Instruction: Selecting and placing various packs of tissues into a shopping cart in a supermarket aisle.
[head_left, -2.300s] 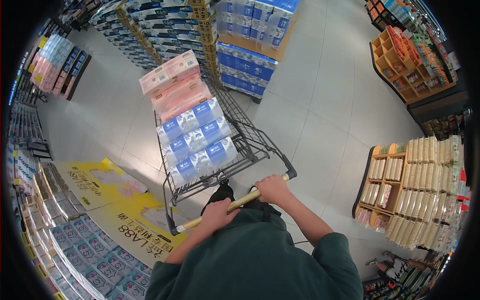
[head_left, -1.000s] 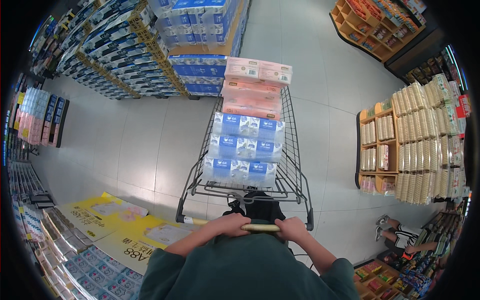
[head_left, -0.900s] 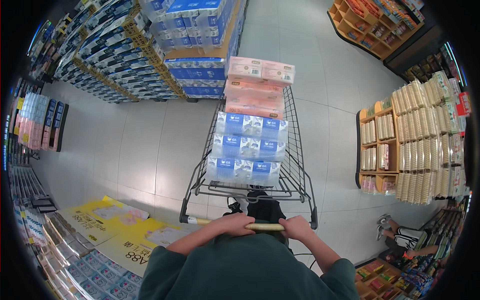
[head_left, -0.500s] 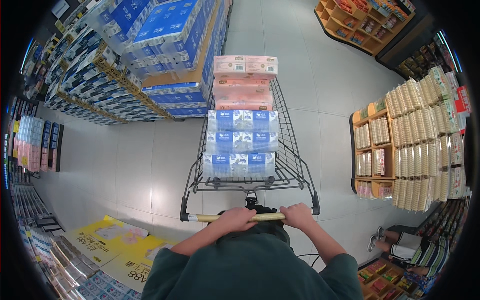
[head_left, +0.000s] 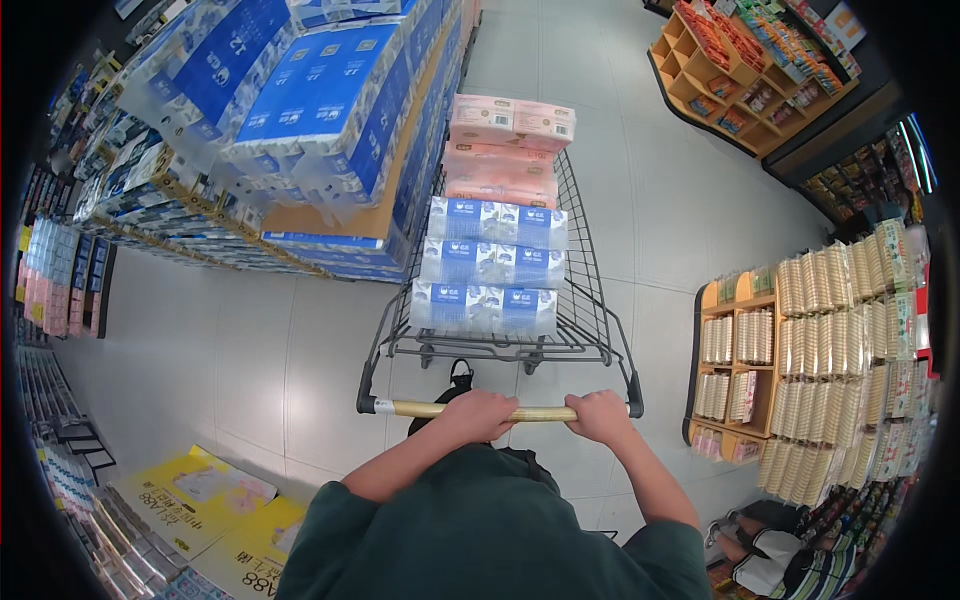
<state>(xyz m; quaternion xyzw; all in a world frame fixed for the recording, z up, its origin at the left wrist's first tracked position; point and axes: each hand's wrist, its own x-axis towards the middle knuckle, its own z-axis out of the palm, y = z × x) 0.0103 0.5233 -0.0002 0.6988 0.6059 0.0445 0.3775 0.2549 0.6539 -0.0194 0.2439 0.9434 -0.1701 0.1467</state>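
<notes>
Both fists are wrapped around the pale handle (head_left: 543,413) of a grey wire shopping cart (head_left: 588,270). My left hand (head_left: 480,413) grips it near the middle, and my right hand (head_left: 601,414) holds it close to the right end. Inside the cart, several blue-and-white plastic-wrapped packs of what looks like tissue paper (head_left: 488,262) lie in rows at the near side. Beyond them are pink packs (head_left: 500,178), the farthest of which (head_left: 512,122) sit highest.
Just left of the cart's far part stands a tall stack of blue wrapped paper packs (head_left: 318,105). On the right are a wooden shelf of pale cylindrical packs (head_left: 735,345) and, farther off, a wooden snack display (head_left: 735,75). A person (head_left: 770,560) is at lower right; yellow signboards (head_left: 190,500) lie lower left.
The cart now points slightly more to the right, and the blue stack looms nearer on its left. The right-hand shelf and the person have shifted lower in view. Both hands keep their grip.
</notes>
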